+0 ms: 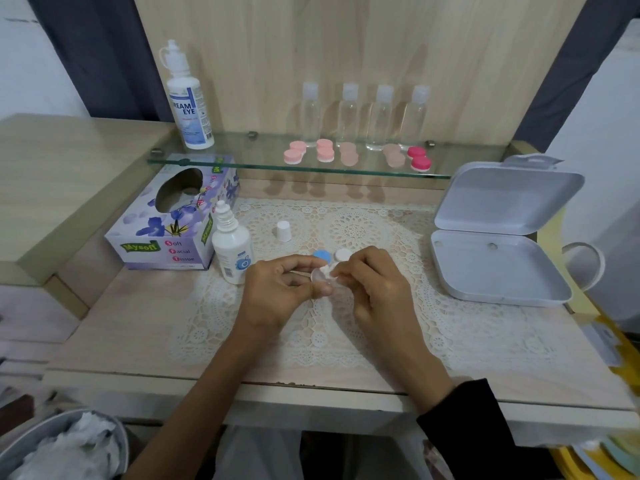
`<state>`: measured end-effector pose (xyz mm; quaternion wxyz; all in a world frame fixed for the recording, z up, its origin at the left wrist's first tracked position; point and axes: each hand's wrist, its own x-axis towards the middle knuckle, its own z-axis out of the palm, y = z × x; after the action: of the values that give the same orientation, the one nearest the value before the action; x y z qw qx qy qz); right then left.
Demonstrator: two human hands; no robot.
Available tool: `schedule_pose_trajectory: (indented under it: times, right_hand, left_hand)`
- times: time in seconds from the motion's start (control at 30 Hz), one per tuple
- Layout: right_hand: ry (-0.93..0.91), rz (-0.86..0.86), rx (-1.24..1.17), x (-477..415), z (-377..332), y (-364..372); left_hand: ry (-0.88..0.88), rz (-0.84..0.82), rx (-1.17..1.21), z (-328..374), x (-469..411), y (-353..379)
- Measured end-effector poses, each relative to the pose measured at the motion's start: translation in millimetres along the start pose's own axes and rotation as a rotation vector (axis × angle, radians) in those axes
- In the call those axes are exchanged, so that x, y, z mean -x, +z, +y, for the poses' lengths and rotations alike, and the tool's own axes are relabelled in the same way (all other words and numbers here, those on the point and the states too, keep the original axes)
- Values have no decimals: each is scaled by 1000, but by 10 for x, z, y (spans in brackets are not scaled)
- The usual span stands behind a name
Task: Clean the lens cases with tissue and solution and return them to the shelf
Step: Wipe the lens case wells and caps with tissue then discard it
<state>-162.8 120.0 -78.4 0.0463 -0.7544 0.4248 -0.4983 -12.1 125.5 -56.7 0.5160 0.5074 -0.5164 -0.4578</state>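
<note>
Bin: round grey bin at lower-left edge, below the surface, w/ crumpled white tissues inside.
Surface: pale wood-grain surface; white lace mat laid over its middle.
L hand: left hand over the mat, fingers curled, thumb & fingers gripping the small clear plastic lens case by its left side.
R hand: right hand meets the left at the case; fingers pinch a small white tissue wad into the case. Black sleeve on forearm.
Case position: just above the mat, between both hands; detail blurred.
Caps: round blue cap & round white cap side by side on the mat, just behind the hands.
Small bottle: white solution bottle w/ blue label, upright, nozzle bare, just left of the left hand; its small white cone cap stands on the mat nearby.
Tissues: purple floral tissue box left of the bottle, partly under the shelf.
Box: white hinged plastic box at right, lid open.
Shelf: glass shelf at the back carries five pairs of pink-toned capped lens cases, four clear bottles w/ white tops behind them, & a tall white solution bottle at its left end.
</note>
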Motion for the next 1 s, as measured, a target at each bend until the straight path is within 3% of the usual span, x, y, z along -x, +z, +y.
schedule_pose_trajectory:
  times: [0.2, 0.5, 0.77, 1.0]
  right_hand:
    - [81, 77, 17, -21, 97, -40]
    - [32, 14, 7, 8, 89, -33]
    - [164, 62, -57, -12, 184, -56]
    - [32, 5, -37, 21, 13, 17]
  left_hand:
    - [2, 11, -21, -16, -4, -4]
    - [10, 19, -7, -16, -5, -14]
    - [17, 23, -17, -30, -17, -12]
    - [-6, -6, -34, -21, -13, -9]
